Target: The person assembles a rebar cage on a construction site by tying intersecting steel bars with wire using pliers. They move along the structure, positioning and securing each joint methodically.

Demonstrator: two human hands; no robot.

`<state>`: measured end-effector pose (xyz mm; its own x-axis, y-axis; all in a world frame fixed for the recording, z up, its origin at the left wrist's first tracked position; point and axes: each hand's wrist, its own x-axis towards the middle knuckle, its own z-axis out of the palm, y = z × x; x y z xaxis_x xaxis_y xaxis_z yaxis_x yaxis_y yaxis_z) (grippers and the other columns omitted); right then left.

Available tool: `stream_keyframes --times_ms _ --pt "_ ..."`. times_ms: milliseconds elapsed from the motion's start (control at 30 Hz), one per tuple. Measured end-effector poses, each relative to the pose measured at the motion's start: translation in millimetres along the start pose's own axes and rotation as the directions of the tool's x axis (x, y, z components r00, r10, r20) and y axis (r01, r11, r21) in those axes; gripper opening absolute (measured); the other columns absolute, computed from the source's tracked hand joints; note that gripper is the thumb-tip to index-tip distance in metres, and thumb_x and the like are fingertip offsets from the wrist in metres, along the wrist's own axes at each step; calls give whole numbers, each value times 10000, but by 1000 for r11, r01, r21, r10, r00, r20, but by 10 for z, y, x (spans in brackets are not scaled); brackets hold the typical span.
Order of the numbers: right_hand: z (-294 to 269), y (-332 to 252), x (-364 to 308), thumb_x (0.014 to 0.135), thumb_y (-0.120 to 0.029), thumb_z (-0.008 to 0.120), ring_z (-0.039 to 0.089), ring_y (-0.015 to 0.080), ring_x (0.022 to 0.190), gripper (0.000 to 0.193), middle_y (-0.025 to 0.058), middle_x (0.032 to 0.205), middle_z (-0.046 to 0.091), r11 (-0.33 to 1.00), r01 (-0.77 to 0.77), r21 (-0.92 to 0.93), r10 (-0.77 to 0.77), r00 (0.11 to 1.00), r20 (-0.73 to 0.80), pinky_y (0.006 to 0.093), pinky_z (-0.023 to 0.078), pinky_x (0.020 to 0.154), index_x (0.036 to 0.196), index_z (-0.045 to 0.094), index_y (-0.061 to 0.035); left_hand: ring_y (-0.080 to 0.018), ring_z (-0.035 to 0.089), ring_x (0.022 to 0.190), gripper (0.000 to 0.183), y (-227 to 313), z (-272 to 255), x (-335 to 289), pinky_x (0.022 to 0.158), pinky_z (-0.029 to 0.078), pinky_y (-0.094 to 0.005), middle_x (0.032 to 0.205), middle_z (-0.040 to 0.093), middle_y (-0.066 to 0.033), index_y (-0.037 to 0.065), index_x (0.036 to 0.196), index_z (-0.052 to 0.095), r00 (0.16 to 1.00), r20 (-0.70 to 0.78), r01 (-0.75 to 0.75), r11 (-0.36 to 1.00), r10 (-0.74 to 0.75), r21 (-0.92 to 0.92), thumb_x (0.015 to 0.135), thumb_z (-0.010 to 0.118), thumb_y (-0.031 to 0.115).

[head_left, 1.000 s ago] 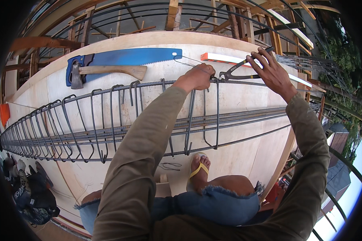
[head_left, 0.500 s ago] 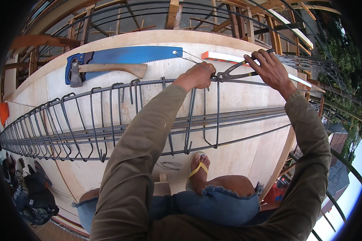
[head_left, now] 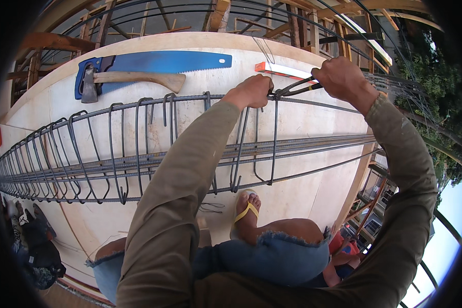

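My right hand (head_left: 341,81) is closed around the handles of a pair of pincers (head_left: 299,90). Their jaws bite at the crossing of a stirrup (head_left: 275,136) and the upper long bar of a rebar cage (head_left: 190,96). Right beside the jaws, my left hand (head_left: 252,92) is closed at that bar. Thin tie wire (head_left: 264,50) sticks up from this hand in a loop; the fingers hide where it is gripped. The cage lies across pale plywood, with several stirrups spaced along it and a bundle of bars (head_left: 313,143) through its middle.
Beyond the cage lie a blue handsaw (head_left: 164,61), a hatchet (head_left: 133,77) across it, and a white bar with an orange end (head_left: 285,71). Loose wire (head_left: 210,207) rests near my sandalled foot (head_left: 246,213). People sit at lower right (head_left: 344,251); dark bags (head_left: 43,256) are at lower left.
The pincers' handles have come together, and my right hand has turned and closed over them. The wire loop at my left hand has swung from pointing left to pointing up.
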<state>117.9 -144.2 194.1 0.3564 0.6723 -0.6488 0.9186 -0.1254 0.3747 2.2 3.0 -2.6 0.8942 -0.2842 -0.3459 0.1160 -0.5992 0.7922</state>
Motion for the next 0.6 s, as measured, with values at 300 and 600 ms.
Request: stream_keyframes --times_ms 300,600 --pt "-229 -71 -131 816 -266 819 684 364 1023 395 193 1030 703 877 -264 403 39 872 487 457 533 898 1078 701 5 -377 677 1006 236 -4 -36 -6 873 538 -449 1007 704 -227 -20 977 721 1000 -27 -11 1000 11 3 773 603 -37" --pt "-413 37 172 704 -282 902 718 327 768 516 158 886 702 809 -474 349 2 595 803 443 569 741 1071 663 -11 -372 668 1036 257 -5 23 -72 886 540 -452 1043 695 -200 1 1031 709 995 -83 -54 998 55 11 797 610 -40"
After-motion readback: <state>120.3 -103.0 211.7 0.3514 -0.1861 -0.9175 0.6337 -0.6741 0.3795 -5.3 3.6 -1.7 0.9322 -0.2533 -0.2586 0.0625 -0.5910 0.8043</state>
